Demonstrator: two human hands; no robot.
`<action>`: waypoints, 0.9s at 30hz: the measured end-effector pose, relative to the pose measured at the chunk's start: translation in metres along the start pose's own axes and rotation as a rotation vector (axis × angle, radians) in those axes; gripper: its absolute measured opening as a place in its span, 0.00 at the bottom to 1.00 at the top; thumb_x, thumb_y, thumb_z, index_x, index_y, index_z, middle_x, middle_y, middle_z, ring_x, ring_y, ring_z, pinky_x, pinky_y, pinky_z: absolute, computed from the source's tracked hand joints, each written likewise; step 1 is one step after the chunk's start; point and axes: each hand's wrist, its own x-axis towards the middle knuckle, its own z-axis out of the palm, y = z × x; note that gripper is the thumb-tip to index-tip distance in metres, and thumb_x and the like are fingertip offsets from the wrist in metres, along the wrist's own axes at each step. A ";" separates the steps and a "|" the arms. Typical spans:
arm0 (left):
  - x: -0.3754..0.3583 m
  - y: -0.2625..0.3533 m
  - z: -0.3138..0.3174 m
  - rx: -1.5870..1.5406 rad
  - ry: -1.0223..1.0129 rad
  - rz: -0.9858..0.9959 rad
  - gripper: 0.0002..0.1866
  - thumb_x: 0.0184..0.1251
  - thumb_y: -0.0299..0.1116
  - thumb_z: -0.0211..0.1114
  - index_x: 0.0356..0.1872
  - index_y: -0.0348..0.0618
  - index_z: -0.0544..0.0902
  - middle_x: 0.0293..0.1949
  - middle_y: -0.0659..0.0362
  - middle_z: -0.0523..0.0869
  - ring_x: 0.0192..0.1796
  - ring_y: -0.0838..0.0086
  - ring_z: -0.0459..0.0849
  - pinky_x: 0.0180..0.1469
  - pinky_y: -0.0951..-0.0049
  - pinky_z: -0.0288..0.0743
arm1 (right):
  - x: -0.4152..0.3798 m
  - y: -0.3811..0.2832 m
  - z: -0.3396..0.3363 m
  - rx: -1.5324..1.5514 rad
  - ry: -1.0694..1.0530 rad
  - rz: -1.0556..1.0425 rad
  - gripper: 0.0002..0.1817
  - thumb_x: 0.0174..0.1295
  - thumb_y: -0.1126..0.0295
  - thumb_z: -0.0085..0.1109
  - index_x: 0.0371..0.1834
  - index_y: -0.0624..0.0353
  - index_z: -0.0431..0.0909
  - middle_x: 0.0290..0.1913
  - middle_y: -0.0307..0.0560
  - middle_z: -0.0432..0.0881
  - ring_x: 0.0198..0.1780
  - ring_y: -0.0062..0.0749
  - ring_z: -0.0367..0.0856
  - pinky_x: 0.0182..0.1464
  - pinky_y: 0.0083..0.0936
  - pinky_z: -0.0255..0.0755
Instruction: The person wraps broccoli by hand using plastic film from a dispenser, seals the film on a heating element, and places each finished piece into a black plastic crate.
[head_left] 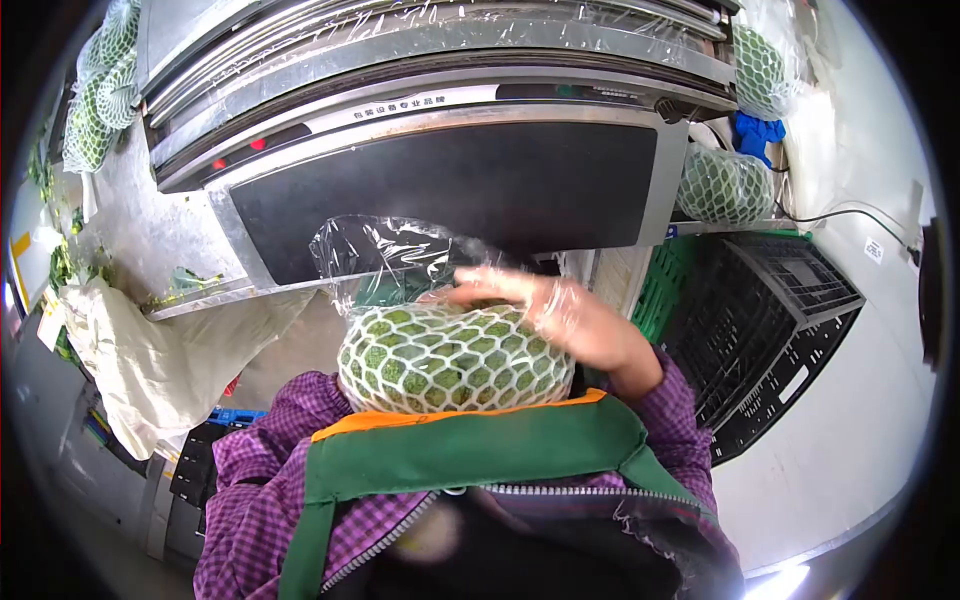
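step in hand: looks like I'm mid-wrap, pulling the plastic film (385, 250) over the netted green fruit (455, 358) I've got pressed against my apron (470, 450), right in front of the wrapping machine (440, 150)

left hand: can't see it at all, probably under the fruit, so no idea about its grip

right hand (560, 310): laid flat over the top of the fruit with film across the fingers, palm smoothing it down, not clenched

next move: I'd guess the film needs to be drawn tight around the sides and tucked underneath, without letting the net bunch up

count, left to right: a bag of netted fruit top left (100, 90), exact number hard to tell; one fruit in hand; two more netted ones on the right (725, 185), (760, 65); two dark crates (780, 320) on the floor
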 end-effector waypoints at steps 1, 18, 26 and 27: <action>-0.007 0.001 -0.003 -0.012 0.001 -0.010 0.24 0.72 0.48 0.49 0.53 0.36 0.76 0.50 0.51 0.82 0.49 0.65 0.82 0.53 0.64 0.77 | -0.003 -0.008 0.004 -0.413 -0.055 -0.212 0.31 0.64 0.57 0.52 0.65 0.66 0.64 0.61 0.56 0.73 0.60 0.42 0.73 0.62 0.35 0.66; -0.030 0.000 0.008 -0.355 -0.116 -0.084 0.27 0.72 0.52 0.47 0.55 0.36 0.74 0.52 0.51 0.81 0.51 0.64 0.81 0.56 0.63 0.75 | 0.028 -0.052 0.051 -0.785 -0.585 -0.776 0.22 0.63 0.58 0.55 0.53 0.63 0.77 0.54 0.52 0.78 0.63 0.44 0.68 0.63 0.42 0.62; -0.019 0.039 0.017 -0.712 -0.249 -0.115 0.29 0.72 0.54 0.47 0.55 0.36 0.74 0.53 0.51 0.80 0.52 0.63 0.80 0.57 0.62 0.74 | -0.046 -0.021 -0.001 -0.441 0.041 -0.345 0.29 0.58 0.61 0.60 0.60 0.66 0.70 0.59 0.55 0.73 0.61 0.39 0.71 0.65 0.34 0.61; -0.016 0.045 0.021 -0.753 -0.259 -0.114 0.29 0.72 0.54 0.47 0.56 0.36 0.73 0.53 0.51 0.80 0.52 0.63 0.80 0.57 0.62 0.74 | -0.058 -0.018 0.006 -0.239 0.124 -0.125 0.28 0.57 0.62 0.61 0.59 0.66 0.71 0.60 0.54 0.72 0.64 0.40 0.68 0.66 0.33 0.59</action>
